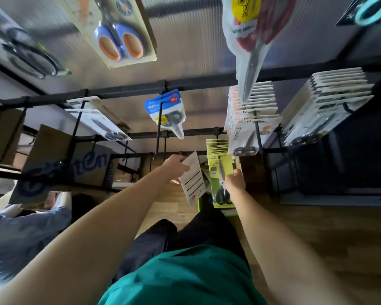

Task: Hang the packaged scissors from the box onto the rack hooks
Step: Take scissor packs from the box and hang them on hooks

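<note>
Two hands busy: both reach down toward the low hooks of the black metal rack (185, 84), each holding a pack.
Left hand: the left hand (176, 165) pinches a white card-backed scissors pack (193, 179) by its top edge, plain back side facing up, fingers curled around it.
Right hand: the right hand (235, 181) grips a lime-green carded pack of black-handled scissors (222, 181) along its side, fingers wrapped around the card.
Where it's going: the green pack sits just below a row of matching lime-green packs (216, 146) already hung on a hook, so I'd guess it joins them.
Box: a bright green box edge (207, 208) peeks out on the wooden floor (317, 238) under the hands, mostly hidden.
Handling: I reckon these are light, stiff cards with a bit of metal weight low down. Pinch near the hang hole up top so it doesn't swing, and don't bend the card.
Readable text: "SCISSORS" and "GRIP" on the green pack, "Scissors" on the white-and-orange packs (251, 119) beside it. The hanging blue-topped pouch (165, 111) has a red logo I can't read.
</note>
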The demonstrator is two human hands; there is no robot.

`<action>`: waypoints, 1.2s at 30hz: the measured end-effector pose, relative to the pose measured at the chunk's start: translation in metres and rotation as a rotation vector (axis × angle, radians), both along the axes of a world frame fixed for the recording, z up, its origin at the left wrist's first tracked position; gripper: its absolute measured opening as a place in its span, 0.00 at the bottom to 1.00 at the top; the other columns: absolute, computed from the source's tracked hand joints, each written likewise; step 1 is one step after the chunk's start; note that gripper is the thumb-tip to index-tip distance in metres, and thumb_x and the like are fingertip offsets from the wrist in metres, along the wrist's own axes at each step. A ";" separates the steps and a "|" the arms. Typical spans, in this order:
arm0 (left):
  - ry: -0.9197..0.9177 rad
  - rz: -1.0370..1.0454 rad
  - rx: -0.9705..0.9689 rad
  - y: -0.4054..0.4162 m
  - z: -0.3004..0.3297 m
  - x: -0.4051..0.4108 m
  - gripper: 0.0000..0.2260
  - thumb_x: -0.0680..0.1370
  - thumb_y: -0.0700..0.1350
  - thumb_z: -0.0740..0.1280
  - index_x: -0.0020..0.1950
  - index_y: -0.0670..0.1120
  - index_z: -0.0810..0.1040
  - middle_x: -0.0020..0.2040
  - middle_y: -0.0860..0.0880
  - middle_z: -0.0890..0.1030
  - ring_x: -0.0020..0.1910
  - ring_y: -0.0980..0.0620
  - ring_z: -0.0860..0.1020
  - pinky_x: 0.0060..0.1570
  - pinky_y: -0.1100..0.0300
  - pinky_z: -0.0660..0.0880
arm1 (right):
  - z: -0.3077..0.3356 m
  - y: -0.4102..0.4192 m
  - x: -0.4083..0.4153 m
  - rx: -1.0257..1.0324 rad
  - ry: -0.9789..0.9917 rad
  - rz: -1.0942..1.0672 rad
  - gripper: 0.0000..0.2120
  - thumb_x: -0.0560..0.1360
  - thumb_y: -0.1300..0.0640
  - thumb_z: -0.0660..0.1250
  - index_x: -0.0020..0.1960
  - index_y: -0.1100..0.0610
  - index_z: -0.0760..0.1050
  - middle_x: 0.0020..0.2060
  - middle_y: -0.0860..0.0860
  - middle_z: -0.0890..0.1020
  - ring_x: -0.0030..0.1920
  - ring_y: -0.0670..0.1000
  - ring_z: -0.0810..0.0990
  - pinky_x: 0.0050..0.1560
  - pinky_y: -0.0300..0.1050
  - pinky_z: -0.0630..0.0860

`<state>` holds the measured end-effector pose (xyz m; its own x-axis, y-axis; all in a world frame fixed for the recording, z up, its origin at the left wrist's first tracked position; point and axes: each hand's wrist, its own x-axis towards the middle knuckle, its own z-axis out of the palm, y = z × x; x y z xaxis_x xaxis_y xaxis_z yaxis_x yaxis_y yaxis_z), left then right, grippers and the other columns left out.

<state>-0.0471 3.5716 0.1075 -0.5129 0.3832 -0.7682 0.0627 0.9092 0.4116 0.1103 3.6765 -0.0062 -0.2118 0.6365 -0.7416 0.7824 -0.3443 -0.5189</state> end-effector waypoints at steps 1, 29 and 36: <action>-0.003 0.001 -0.002 -0.001 0.001 0.001 0.15 0.79 0.39 0.65 0.66 0.44 0.74 0.57 0.42 0.79 0.51 0.42 0.81 0.45 0.46 0.82 | 0.000 0.000 -0.001 0.001 -0.012 0.005 0.26 0.81 0.66 0.51 0.78 0.55 0.58 0.74 0.55 0.67 0.69 0.59 0.72 0.56 0.48 0.73; 0.023 -0.003 0.132 -0.107 0.003 -0.036 0.22 0.74 0.38 0.70 0.68 0.45 0.74 0.56 0.45 0.80 0.53 0.44 0.80 0.55 0.46 0.79 | 0.056 -0.083 -0.024 -0.115 -0.028 0.458 0.17 0.76 0.64 0.65 0.64 0.68 0.74 0.50 0.61 0.78 0.46 0.54 0.73 0.41 0.44 0.68; -0.075 0.104 0.185 -0.144 0.008 -0.068 0.21 0.78 0.36 0.66 0.70 0.47 0.72 0.58 0.44 0.79 0.52 0.45 0.80 0.42 0.54 0.82 | 0.062 -0.106 -0.024 -0.033 -0.035 0.385 0.17 0.78 0.55 0.66 0.65 0.58 0.74 0.62 0.57 0.79 0.57 0.58 0.80 0.49 0.47 0.76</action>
